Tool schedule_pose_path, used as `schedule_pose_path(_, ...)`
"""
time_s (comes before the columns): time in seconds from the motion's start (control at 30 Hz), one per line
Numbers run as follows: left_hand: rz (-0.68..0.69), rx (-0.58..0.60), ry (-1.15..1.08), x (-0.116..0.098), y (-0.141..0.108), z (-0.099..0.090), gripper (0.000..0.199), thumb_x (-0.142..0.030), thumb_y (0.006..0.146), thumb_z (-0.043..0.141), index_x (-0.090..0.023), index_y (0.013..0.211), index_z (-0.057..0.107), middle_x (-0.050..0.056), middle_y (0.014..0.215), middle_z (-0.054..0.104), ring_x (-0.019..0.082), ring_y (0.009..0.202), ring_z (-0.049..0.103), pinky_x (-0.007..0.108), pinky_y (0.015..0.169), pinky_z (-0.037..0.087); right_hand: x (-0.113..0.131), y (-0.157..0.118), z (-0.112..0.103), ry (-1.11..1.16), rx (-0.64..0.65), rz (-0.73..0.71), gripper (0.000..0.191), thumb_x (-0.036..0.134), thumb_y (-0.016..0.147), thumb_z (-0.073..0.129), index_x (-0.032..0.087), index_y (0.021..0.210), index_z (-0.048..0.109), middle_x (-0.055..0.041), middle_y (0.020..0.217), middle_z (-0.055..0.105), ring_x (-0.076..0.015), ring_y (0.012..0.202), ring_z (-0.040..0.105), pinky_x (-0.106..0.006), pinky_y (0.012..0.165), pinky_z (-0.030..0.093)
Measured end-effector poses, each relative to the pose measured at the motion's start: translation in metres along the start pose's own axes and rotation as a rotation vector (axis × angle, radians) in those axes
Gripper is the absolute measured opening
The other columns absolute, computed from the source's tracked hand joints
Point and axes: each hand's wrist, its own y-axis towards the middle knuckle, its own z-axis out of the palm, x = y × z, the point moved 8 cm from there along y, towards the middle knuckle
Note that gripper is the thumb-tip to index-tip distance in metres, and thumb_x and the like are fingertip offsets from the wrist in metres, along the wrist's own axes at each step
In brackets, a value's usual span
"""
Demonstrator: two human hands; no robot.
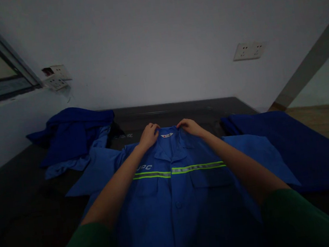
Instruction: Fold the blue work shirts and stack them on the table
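Left hand (149, 136) and right hand (191, 127) pinched opposite sides (neither nearer) of the collar (178, 152) on a blue work shirt (162, 209), its length running away from the wall (150, 53).

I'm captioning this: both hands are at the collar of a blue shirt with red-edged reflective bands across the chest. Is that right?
Not quite: in the head view the reflective bands are edged in yellow-green, not red. The rest stands: the left hand and right hand are at the collar of the blue shirt.
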Motion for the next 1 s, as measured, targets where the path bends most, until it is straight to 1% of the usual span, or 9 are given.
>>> schedule_pose_path(0.1,0.176,0.141,-0.002,-0.010,-0.014,0.018,0.032,-0.016,0.088,0.046,-0.023,0.114,0.062,0.007,0.125,0.056,0.022,0.121,0.048,0.039,0.107,0.037,0.017,-0.008,0.020,-0.361,0.208,-0.220,0.043,-0.002,0.075,0.043,0.020,0.095,0.074,-0.0042,0.111,0.067,-0.0194,0.112,0.052,-0.032,0.102,0.038)
schedule_pose_path(0.17,0.182,0.155,0.015,-0.006,-0.019,0.027,0.032,-0.020,0.090,0.047,-0.022,0.119,0.060,0.008,0.133,0.052,0.022,0.126,0.044,0.040,0.109,0.034,0.017,-0.009,0.028,-0.533,0.241,-0.220,0.036,0.003,0.079,0.047,0.020,0.096,0.073,-0.0068,0.112,0.065,-0.0217,0.113,0.049,-0.032,0.099,0.039)
schedule_pose_path(0.27,0.170,0.138,0.034,0.000,-0.021,0.035,0.034,-0.025,0.093,0.044,-0.019,0.124,0.058,0.009,0.136,0.051,0.021,0.128,0.044,0.038,0.110,0.033,0.012,-0.005,0.032,-0.653,0.202,-0.158,0.027,0.016,0.087,0.047,0.017,0.099,0.071,-0.0118,0.111,0.064,-0.0249,0.110,0.048,-0.033,0.095,0.040)
schedule_pose_path(0.43,0.135,0.166,0.065,0.003,-0.015,0.040,0.036,-0.023,0.093,0.043,-0.022,0.128,0.055,0.008,0.136,0.052,0.020,0.126,0.046,0.037,0.109,0.034,0.005,-0.001,0.039,-0.678,0.153,-0.091,0.032,0.034,0.093,0.046,0.013,0.105,0.067,-0.0151,0.111,0.061,-0.0268,0.108,0.049,-0.036,0.094,0.041)
schedule_pose_path(0.53,0.093,0.167,0.116,0.000,-0.013,0.036,0.035,-0.022,0.093,0.044,-0.024,0.126,0.055,0.007,0.135,0.053,0.021,0.127,0.046,0.044,0.113,0.027,0.009,-0.008,0.037,-0.682,0.117,-0.091,0.035,0.040,0.093,0.048,0.015,0.112,0.064,-0.0153,0.118,0.058,-0.0293,0.116,0.044,-0.039,0.095,0.040)
schedule_pose_path(0.63,0.108,0.122,0.158,-0.012,-0.019,0.023,0.033,-0.023,0.094,0.043,-0.024,0.124,0.057,0.007,0.132,0.055,0.021,0.128,0.045,0.049,0.116,0.016,0.026,-0.023,0.033,-0.667,0.069,-0.235,0.033,0.038,0.095,0.045,0.017,0.113,0.064,-0.0127,0.124,0.057,-0.0295,0.126,0.034,-0.042,0.101,0.034)
schedule_pose_path(0.7,0.189,0.123,0.117,-0.025,-0.029,0.016,0.033,-0.024,0.094,0.042,-0.023,0.123,0.058,0.007,0.131,0.056,0.020,0.127,0.046,0.044,0.117,0.017,0.036,-0.037,0.035,-0.657,0.070,-0.365,0.032,0.036,0.096,0.044,0.017,0.110,0.066,-0.0112,0.120,0.059,-0.0272,0.126,0.035,-0.040,0.105,0.030)
schedule_pose_path(0.83,0.347,0.296,-0.005,-0.046,-0.063,0.020,0.036,-0.035,0.096,0.041,-0.025,0.126,0.057,0.006,0.140,0.050,0.019,0.132,0.041,0.037,0.114,0.024,0.030,-0.054,0.046,-0.618,0.093,-0.407,0.034,0.038,0.095,0.046,0.015,0.112,0.064,-0.0114,0.116,0.059,-0.0240,0.120,0.044,-0.038,0.107,0.030)
schedule_pose_path(1.0,0.256,0.393,0.047,-0.039,-0.082,0.031,0.048,-0.045,0.096,0.041,-0.031,0.142,0.041,0.004,0.155,0.030,0.022,0.144,0.021,0.043,0.117,0.015,0.011,-0.055,0.055,-0.509,0.053,-0.294,0.043,0.037,0.097,0.042,0.020,0.135,0.050,-0.0132,0.141,0.045,-0.0246,0.134,0.037,-0.048,0.111,0.026)
